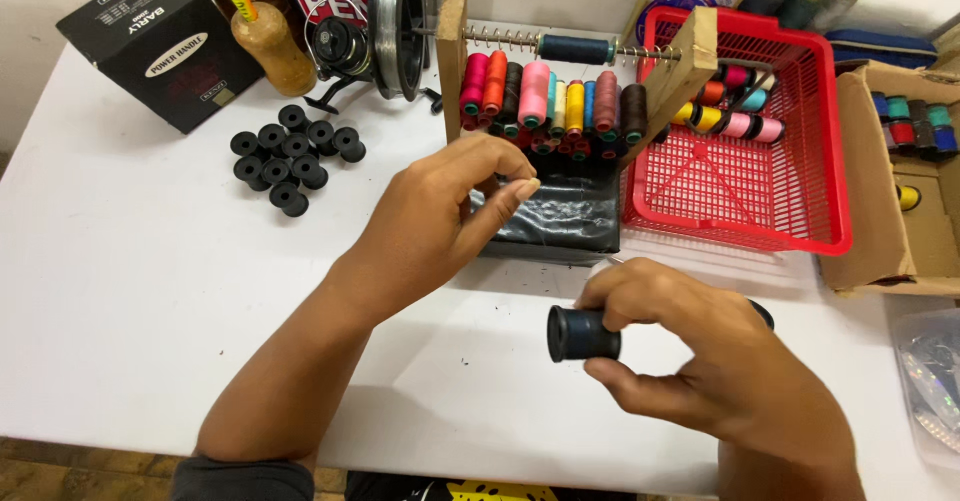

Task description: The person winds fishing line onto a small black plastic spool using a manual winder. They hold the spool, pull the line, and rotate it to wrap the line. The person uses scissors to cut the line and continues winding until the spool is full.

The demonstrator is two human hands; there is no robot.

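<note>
Right hand pinching a dark thread spool between thumb and fingers, spool on its side, flange end facing left, held just above the white bench. Grip near one end, probably to leave the barrel free for thread.

Left hand raised above the bench, thumb and fingertips pressed together in a fine pinch; likely on a thread end, but no thread resolvable. Sits between the held spool and the wooden rack, so plausibly drawing off the rack.

Rack: wooden uprights with a spring-loaded rod carrying a dark blue spool; row of coloured thread spools stacked below, within easy reach. Black block at rack base, probably ballast.

Empty black bobbins clustered to the left, well apart from both hands. Red plastic basket on the right, holding more coloured spools. Cardboard box further right with further spools. Fishing reel and black carton at the back.
</note>
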